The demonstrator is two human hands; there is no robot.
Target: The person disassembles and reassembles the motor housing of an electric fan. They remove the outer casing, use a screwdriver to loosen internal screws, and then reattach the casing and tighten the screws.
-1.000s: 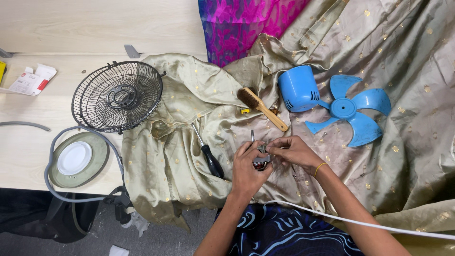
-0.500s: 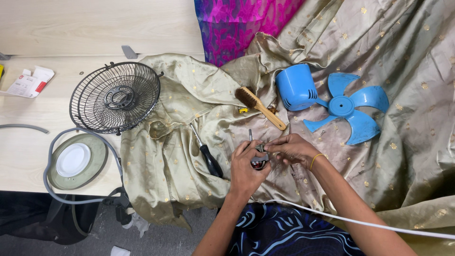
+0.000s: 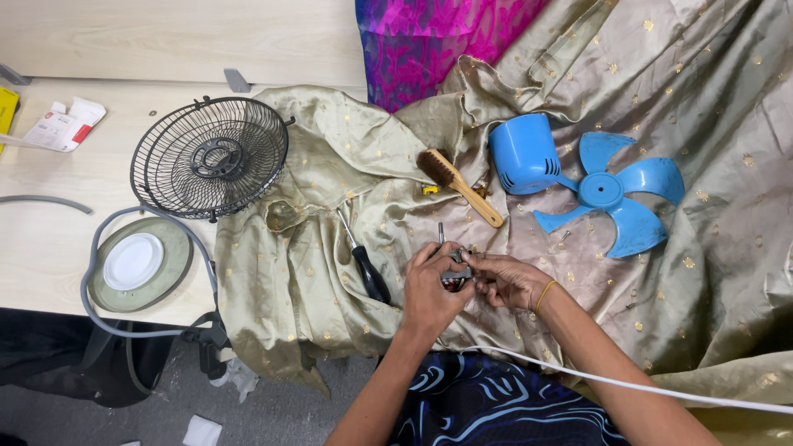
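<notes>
My left hand and my right hand meet over a small metal fan motor with a thin shaft sticking up, both gripping it above the beige gold-dotted cloth. Just left of my left hand a black-handled screwdriver lies on the cloth. Beyond the hands rests a wooden-handled brush. A blue motor cover and a blue fan blade lie further to the right.
A black wire fan guard sits on the pale wooden table. A round grey-green base with a white centre and a grey cable lie at the left. A white cord crosses my lap. Pink-purple fabric hangs behind.
My hands stay together on the small motor, with only slight finger shifts. The view has barely moved.
</notes>
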